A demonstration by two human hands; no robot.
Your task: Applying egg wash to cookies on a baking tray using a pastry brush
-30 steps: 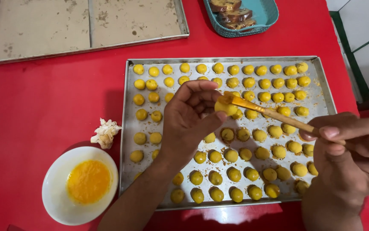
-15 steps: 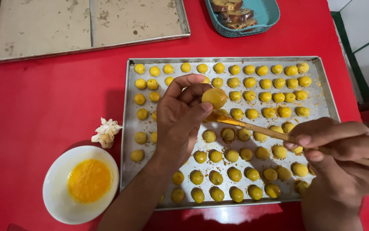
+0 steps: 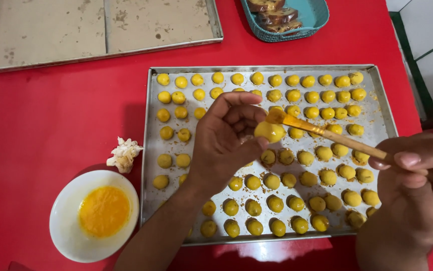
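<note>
Left hand (image 3: 226, 145) pinches one dough ball (image 3: 269, 131) above the tray (image 3: 148, 150) centre, right hand (image 3: 417, 185) clamped on the brush (image 3: 326, 133) whose tip touches it: keep strokes light, coat the top evenly, avoid drips from the egg wash bowl (image 3: 95, 215) near left.

A glossy yellow dough ball (image 3: 269, 131) is touched by a wooden-handled brush (image 3: 326, 134). Dull, crumb-flecked metal is seen in the baking tray (image 3: 151, 150); the red worktop (image 3: 51, 125) looks smooth.
</note>
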